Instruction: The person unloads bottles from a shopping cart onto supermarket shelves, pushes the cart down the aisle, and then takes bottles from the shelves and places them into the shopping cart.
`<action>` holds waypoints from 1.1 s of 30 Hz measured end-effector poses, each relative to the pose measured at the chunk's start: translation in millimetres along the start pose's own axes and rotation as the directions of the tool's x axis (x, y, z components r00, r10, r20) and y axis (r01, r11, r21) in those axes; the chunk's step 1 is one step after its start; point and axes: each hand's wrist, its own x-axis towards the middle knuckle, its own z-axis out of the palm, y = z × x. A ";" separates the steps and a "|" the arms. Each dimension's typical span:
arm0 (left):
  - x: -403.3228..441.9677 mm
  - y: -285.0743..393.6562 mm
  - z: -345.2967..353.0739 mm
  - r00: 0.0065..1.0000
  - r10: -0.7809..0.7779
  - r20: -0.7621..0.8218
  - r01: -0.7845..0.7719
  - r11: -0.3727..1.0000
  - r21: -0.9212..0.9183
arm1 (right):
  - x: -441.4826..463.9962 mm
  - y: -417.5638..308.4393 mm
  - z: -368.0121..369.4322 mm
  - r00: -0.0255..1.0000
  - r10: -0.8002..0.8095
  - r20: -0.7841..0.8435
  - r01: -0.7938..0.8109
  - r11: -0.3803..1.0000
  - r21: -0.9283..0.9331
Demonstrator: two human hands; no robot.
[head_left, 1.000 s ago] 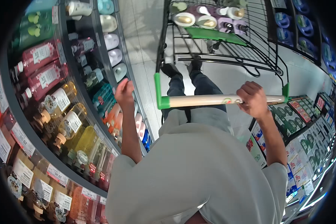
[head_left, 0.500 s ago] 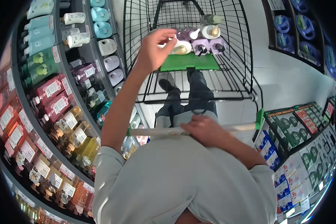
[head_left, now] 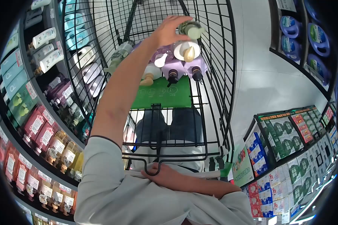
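Note:
My left hand [head_left: 171,32] reaches into the shopping cart [head_left: 233,71], thumb and fingers closed around a greenish translucent bottle [head_left: 192,30] at the right of the load. Just below that stands a white bottle with a beige pump top [head_left: 189,52]. Two lilac bottles with black pumps [head_left: 184,68] are beside it, above the green child-seat flap [head_left: 165,93]. Under my left forearm, another white bottle [head_left: 151,71] is partly covered. A further greenish bottle [head_left: 120,56] lies at the cart's left side. My right hand [head_left: 159,175] is closed at the cart handle [head_left: 210,174], its fingertips partly hidden.
Shelves of bottles [head_left: 37,122] line the left side, close to the cart. On the right are a rack of blue-purple detergent jugs [head_left: 289,33] and a display of boxed goods [head_left: 285,138]. Pale floor tiles [head_left: 251,52] run between the cart and that rack.
My left hand has moved from the left side of the load to the greenish bottle on its right and closed around it. The cart appears nearer and further left in view.

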 end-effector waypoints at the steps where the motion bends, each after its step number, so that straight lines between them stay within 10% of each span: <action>1: 2.8 -1.8 -0.4 0.995 0.096 -0.030 -0.096 0.995 0.006 | -1.5 -0.1 -2.5 1.000 -0.017 0.018 0.018 0.996 -0.093; 21: 5.7 69.3 -38.2 0.846 -0.310 -0.434 0.286 0.951 -0.121 | -0.5 -4.1 -34.5 0.991 -0.050 0.127 0.060 0.995 -0.077; 23: -27.1 108.2 -89.9 0.784 -0.389 -0.484 0.201 0.896 -0.395 | 6.7 -9.6 -43.5 0.944 0.181 0.275 -0.249 0.939 0.236; 25: -67.4 141.4 -135.4 0.795 -0.569 -0.210 0.160 0.531 -0.833 | 7.7 -13.6 -65.8 0.957 0.047 0.286 -0.097 0.981 0.165; 26: -89.5 158.5 -152.9 0.781 -0.573 -0.248 0.132 0.540 -0.831 | 10.0 -23.9 -78.6 0.981 0.003 0.194 -0.037 0.984 0.172; 31: -222.9 217.3 -199.8 0.945 -0.323 -0.051 -0.154 -0.301 -0.941 | -3.1 -42.7 -91.5 0.967 -0.130 0.219 0.039 0.926 0.377; 33: -265.5 244.6 -201.7 0.948 -0.307 -0.086 -0.194 -0.341 -0.920 | -8.6 -52.0 -113.1 0.980 0.001 0.199 -0.108 0.841 0.530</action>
